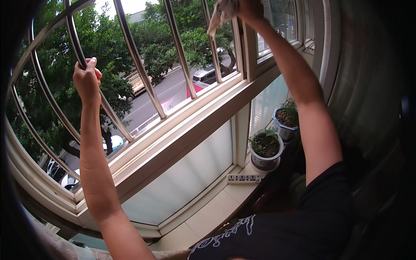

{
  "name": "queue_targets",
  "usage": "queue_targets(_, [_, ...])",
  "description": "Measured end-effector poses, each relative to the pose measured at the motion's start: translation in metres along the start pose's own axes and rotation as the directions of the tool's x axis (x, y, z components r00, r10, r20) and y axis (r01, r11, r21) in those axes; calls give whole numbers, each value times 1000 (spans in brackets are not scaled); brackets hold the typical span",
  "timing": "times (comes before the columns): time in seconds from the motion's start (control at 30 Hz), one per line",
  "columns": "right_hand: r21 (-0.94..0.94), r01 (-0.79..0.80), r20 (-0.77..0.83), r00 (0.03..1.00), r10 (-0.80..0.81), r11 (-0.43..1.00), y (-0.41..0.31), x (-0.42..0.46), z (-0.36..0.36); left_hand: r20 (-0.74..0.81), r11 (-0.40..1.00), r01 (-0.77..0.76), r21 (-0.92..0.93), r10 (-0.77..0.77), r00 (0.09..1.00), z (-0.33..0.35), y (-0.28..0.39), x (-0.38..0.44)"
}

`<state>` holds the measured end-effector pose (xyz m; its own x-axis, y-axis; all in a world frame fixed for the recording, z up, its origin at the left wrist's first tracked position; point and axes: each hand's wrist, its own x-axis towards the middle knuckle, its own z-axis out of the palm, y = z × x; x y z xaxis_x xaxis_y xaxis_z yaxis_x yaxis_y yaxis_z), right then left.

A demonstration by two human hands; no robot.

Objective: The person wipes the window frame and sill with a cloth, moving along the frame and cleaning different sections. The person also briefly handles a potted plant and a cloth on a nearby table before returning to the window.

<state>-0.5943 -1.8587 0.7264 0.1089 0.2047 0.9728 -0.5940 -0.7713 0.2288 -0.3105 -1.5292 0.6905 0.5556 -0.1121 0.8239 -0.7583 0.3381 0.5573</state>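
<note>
On the left, my left hand [87, 79] is closed around a stainless steel window bar [115, 120]. My right hand [252, 9] is raised at the top of the view and holds a crumpled, light-coloured cloth [222, 13], part of which hangs down in front of the bars. The hand is close to the upright window frame [249, 48]; the picture's top edge cuts part of it off. Both arms reach out over the window's lower rail [182, 126]. Beyond the bars lie trees and a street.
Below the rail is a frosted glass panel [188, 175]. A power strip [243, 178] lies on the tiled sill [204, 217]. Two potted plants, one in a round pot [266, 156] and one in a blue-rimmed pot [286, 130], stand at the right. A curtain [360, 81] hangs beyond them.
</note>
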Motion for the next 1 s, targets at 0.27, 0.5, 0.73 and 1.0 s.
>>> queue_targets(0.27, [-38, 58, -11, 998, -58, 998, 32, 89, 9, 19, 1000, 1, -15, 0, 1000, 4, 1, -1])
queue_targets(0.5, [-109, 259, -13, 965, -262, 960, 20, 88, -9, 34, 1000, 6, -29, -5, 999, 0, 1, 0])
queue_targets(0.73, [-346, 520, 281, 852, -442, 781, -17, 46, -34, 38, 1000, -2, -5, 2, 999, -1, 3, -2])
queue_targets(1.0, [-255, 534, 402, 817, -413, 806, -34, -15, -48, 45, 1000, 6, 8, -7, 999, 2, 3, -2])
